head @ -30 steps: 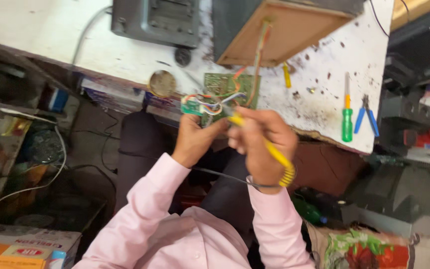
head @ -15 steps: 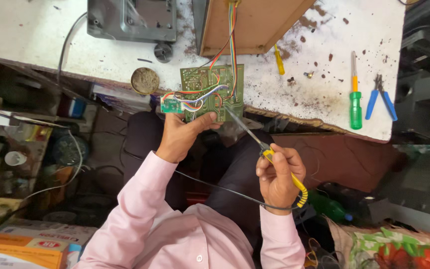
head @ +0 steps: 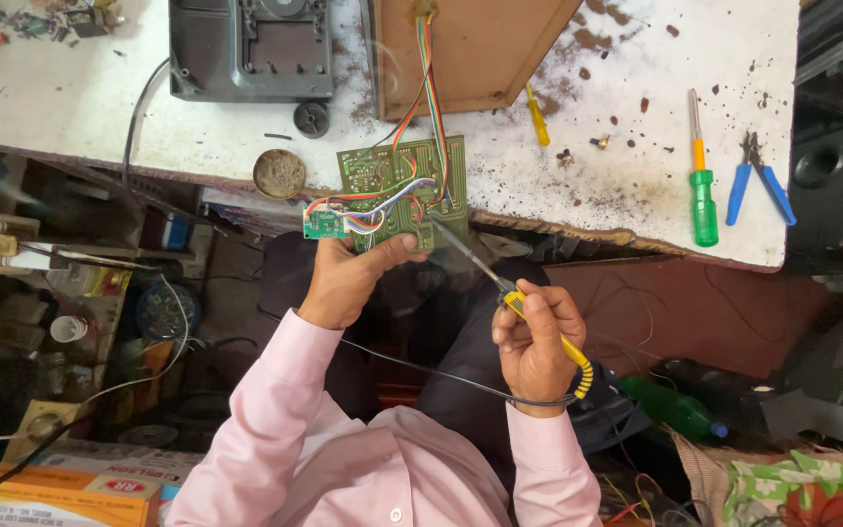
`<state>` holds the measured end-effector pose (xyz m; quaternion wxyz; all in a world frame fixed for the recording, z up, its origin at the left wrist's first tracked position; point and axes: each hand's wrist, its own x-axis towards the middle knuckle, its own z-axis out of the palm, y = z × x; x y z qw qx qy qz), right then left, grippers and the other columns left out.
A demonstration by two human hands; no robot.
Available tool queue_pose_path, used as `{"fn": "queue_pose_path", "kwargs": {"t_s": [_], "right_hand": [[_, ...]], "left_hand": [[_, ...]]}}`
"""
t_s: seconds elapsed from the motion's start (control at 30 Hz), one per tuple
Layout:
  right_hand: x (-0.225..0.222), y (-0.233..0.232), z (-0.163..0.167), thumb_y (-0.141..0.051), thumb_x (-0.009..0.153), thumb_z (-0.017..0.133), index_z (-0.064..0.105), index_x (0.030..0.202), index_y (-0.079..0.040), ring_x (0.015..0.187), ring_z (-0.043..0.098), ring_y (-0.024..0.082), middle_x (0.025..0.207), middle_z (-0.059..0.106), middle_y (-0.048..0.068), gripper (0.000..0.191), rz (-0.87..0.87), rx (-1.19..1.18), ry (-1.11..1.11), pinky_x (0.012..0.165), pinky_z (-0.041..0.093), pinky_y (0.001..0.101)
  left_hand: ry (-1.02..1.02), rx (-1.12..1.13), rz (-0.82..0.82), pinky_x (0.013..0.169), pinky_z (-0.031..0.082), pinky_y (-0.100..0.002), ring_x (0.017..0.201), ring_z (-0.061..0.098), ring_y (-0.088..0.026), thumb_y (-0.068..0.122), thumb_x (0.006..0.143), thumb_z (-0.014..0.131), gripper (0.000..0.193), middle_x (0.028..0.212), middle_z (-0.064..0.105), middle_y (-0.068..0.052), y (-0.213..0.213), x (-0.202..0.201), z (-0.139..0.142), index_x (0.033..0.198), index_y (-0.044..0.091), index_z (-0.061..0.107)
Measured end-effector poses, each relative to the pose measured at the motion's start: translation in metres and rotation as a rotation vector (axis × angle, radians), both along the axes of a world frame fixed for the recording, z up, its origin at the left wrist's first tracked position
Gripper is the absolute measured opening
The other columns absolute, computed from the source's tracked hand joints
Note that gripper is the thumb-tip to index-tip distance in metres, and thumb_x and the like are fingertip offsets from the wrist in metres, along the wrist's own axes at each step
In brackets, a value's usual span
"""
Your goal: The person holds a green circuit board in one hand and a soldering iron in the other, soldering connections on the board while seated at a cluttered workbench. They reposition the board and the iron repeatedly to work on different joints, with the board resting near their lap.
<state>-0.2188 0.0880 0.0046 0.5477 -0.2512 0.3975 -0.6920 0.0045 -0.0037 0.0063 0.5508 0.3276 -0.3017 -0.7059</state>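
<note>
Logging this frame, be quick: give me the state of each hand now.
Left hand: closed, its grip on the lower edge of the green circuit board.
Right hand: closed around the yellow-handled soldering iron, tip toward the board.

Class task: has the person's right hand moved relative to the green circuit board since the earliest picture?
Yes. The right hand has drawn back from the green circuit board, toward the person's body.

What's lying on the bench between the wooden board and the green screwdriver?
In the head view, a small yellow tool and a tiny brass bit lie between the wooden board and green screwdriver.
</note>
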Motion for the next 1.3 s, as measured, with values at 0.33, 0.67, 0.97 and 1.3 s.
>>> {"fn": "queue_pose_path", "kwargs": {"t_s": [0.33,0.67,0.97,1.3], "right_hand": [[0.0002,-0.0024,-0.0041,-0.014,0.104,0.063,0.068,0.109,0.001,0.059,0.06,0.02,0.076,0.067,0.013,0.017,0.016,0.005,-0.019,0.049,0.041,0.0254],[0.0015,-0.0021,-0.0047,-0.016,0.104,0.063,0.067,0.109,0.001,0.058,0.058,0.02,0.074,0.066,0.013,0.018,0.005,0.022,-0.057,0.048,0.04,0.0259],[0.0035,-0.0034,-0.0052,-0.016,0.104,0.062,0.067,0.11,0.001,0.06,0.059,0.02,0.075,0.066,0.013,0.019,0.003,0.028,-0.041,0.049,0.04,0.0255],[0.0045,-0.0039,-0.0068,-0.015,0.105,0.062,0.067,0.111,0.001,0.06,0.059,0.02,0.075,0.066,0.013,0.018,0.009,0.009,-0.047,0.049,0.041,0.0257]], "left_hand": [[-0.045,-0.01,0.003,0.086,0.065,-0.041,0.103,0.072,-0.024,-0.006,0.093,0.071,0.035,0.12,0.072,-0.013,0.0012,0.0015,-0.003,0.127,-0.001,0.064],[-0.028,0.032,-0.041,0.089,0.064,-0.04,0.102,0.073,-0.025,-0.004,0.093,0.07,0.033,0.118,0.072,-0.014,0.0003,0.0022,-0.0015,0.126,-0.004,0.064],[-0.065,0.04,-0.036,0.087,0.065,-0.04,0.099,0.074,-0.027,-0.004,0.093,0.07,0.031,0.114,0.073,-0.015,0.0003,0.0028,-0.0022,0.124,-0.004,0.064],[-0.066,0.027,-0.031,0.088,0.065,-0.041,0.099,0.074,-0.026,-0.004,0.094,0.07,0.028,0.112,0.073,-0.015,0.0007,0.0028,-0.004,0.122,-0.005,0.065]]}}
